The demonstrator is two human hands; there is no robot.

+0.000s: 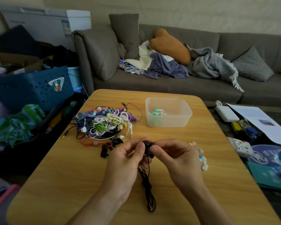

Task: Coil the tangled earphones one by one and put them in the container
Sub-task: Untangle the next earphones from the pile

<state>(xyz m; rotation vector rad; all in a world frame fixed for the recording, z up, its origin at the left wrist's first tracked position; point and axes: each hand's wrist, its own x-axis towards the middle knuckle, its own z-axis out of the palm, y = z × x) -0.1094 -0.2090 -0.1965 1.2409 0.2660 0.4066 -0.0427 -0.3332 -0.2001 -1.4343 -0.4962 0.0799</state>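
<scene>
Left hand (130, 157) and right hand (172, 155) both pinched black earphones (147, 147). Hanging cable (148, 189) uncoiled. Risk: loops slip, re-tangle; cable snags pile (102, 122).

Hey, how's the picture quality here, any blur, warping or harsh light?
Head view: soft, dim indoor light, no glare; the table edges and sofa bow from the wide lens; the left and right borders smear; both hands and the black earphones look fairly sharp.
</scene>
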